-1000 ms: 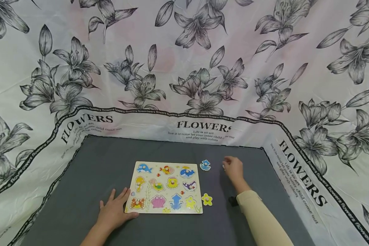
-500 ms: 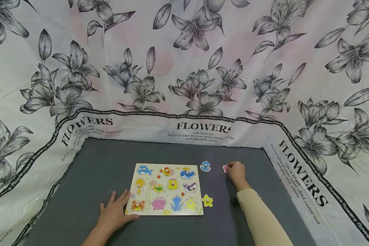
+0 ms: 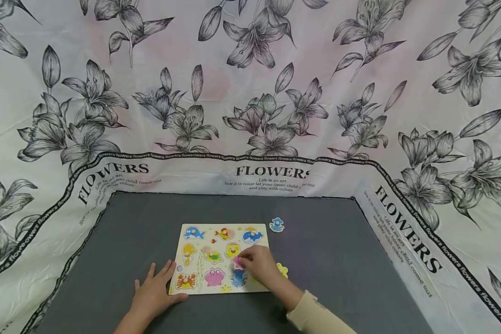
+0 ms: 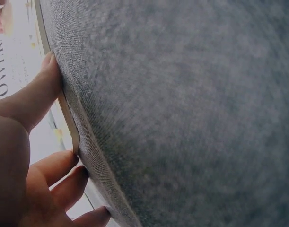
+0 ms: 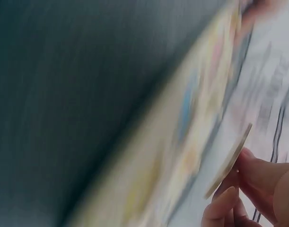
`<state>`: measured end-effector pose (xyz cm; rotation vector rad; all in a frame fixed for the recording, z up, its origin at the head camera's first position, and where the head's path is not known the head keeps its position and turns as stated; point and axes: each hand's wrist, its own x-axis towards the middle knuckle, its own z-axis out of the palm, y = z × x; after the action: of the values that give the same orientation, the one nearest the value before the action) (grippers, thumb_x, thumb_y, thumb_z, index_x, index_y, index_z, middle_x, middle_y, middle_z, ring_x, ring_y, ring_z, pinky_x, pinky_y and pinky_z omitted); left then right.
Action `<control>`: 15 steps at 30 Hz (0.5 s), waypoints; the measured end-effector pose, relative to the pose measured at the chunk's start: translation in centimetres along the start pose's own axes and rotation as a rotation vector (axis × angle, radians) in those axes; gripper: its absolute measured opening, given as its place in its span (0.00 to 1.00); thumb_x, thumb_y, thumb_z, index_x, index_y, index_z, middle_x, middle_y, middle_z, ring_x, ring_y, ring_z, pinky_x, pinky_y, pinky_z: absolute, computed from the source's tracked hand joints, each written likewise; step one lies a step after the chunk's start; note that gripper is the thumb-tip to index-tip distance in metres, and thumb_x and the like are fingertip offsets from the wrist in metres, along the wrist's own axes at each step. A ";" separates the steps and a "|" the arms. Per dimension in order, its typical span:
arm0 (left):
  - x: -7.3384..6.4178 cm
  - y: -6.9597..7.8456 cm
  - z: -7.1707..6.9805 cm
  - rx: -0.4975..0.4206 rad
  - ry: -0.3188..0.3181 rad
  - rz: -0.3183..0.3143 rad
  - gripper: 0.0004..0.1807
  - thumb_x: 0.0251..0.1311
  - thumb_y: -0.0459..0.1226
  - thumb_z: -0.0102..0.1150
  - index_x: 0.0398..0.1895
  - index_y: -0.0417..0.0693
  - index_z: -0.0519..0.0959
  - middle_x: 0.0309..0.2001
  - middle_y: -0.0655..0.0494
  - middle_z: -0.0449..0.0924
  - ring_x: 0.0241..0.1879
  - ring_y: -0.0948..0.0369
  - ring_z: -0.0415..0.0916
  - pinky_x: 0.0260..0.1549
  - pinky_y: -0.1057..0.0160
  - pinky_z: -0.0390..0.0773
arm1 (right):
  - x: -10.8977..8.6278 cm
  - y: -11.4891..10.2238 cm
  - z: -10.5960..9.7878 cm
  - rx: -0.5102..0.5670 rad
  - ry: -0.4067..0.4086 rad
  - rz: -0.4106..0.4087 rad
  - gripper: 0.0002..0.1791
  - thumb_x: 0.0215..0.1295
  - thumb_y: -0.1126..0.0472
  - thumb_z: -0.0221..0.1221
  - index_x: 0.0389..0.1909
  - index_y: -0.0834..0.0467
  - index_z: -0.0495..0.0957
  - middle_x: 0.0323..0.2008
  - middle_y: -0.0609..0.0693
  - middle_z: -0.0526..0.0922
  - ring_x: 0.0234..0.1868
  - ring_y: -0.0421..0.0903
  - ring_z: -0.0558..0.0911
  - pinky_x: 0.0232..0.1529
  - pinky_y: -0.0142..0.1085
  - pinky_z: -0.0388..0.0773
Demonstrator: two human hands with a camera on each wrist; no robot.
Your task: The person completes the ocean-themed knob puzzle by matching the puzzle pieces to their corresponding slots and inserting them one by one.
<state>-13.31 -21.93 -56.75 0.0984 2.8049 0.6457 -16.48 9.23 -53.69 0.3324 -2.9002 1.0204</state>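
Note:
A cream puzzle board [image 3: 201, 289] with sea-animal shapes lies on the dark grey cloth. At its lower left corner rests my left hand [image 3: 153, 290], thumb along the near edge and spread fingers by the left edge; the left wrist view shows fingertips touching the board's rim. My right hand [image 3: 260, 265] is over the board's right half, pinching a small pink puzzle piece [image 3: 237, 262] between thumb and fingers. Edge-on in the right wrist view, that thin wooden piece [image 5: 229, 161] is tilted above the board. The right hand hides some right-hand shapes.
A loose blue puzzle piece [image 3: 277, 225] lies off the board's upper right corner. Beside the right edge, a yellow star piece [image 3: 282, 269] is partly covered by my right hand. White flower-printed fabric [image 3: 267, 181] borders the grey cloth [image 3: 338, 241] at back and sides.
My right hand picked up the pink piece from the cloth at the right and carried it left over the board. The left hand stays at the board's corner.

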 end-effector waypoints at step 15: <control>0.1 -0.9 0.0 -0.001 0.011 0.002 0.65 0.37 0.71 0.71 0.77 0.46 0.63 0.76 0.42 0.60 0.76 0.30 0.44 0.59 0.15 0.44 | 1.0 -5.4 7.1 -0.064 -0.250 -0.008 0.04 0.61 0.58 0.71 0.33 0.54 0.90 0.24 0.40 0.82 0.25 0.34 0.72 0.29 0.26 0.73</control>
<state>-13.36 -22.71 -57.17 0.0972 2.8155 0.6496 -16.10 0.51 -55.79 0.5008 -3.1401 0.9441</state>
